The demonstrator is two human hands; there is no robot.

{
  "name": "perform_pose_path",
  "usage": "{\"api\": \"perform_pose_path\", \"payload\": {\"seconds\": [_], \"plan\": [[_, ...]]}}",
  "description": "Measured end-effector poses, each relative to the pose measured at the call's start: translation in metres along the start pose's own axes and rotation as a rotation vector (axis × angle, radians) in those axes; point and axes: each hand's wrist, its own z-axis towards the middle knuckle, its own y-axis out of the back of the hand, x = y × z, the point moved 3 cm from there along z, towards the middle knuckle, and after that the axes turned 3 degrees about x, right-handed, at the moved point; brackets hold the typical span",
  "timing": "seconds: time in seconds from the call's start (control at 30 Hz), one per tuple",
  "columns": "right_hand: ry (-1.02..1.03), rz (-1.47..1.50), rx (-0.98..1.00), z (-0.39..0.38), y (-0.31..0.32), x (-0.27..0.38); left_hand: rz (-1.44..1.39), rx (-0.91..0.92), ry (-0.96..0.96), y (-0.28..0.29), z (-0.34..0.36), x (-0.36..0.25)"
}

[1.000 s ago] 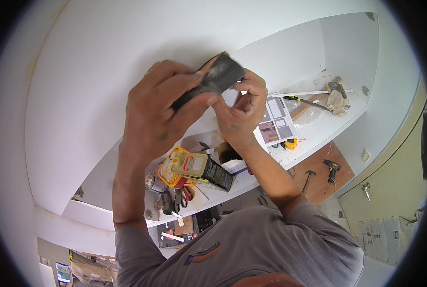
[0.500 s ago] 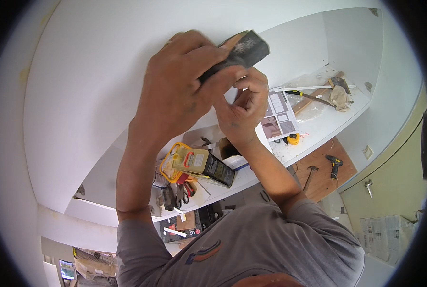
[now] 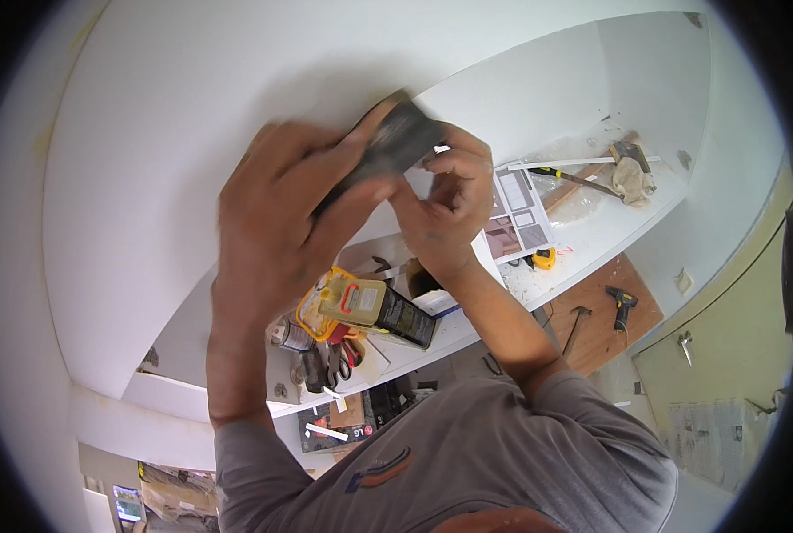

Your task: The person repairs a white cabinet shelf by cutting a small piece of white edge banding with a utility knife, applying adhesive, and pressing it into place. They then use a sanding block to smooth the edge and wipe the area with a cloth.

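Note:
My left hand is wrapped around a black sanding block, thumb along one side and fingers along the other. The block is tilted and smeared by motion. It is up against or just in front of the large white panel; whether it touches cannot be made out. Just right of the block, my right hand is closed with curled fingers. Its fingertips are close to the block's far end, and what they hold, if anything, is hidden.
Below my hands, a white shelf carries a rectangular can, a yellow tub, scissors, printed sheets and a tape measure. A hammer and a cordless drill lie on a brown board lower right.
My left hand has moved left and downward with the sanding block, away from its higher spot on the right. My right hand has stayed almost in place.

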Motion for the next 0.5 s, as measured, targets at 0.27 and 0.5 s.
{"api": "perform_pose_path", "payload": {"seconds": [0.27,0.5], "plan": [[0.007,0.010,0.008,-0.005,-0.001,-0.001,0.048,0.028,-0.059,-0.009,0.027,-0.003],[0.025,0.007,0.012,-0.003,-0.001,-0.004,-0.018,-0.018,-0.017,-0.003,0.004,0.001]]}}
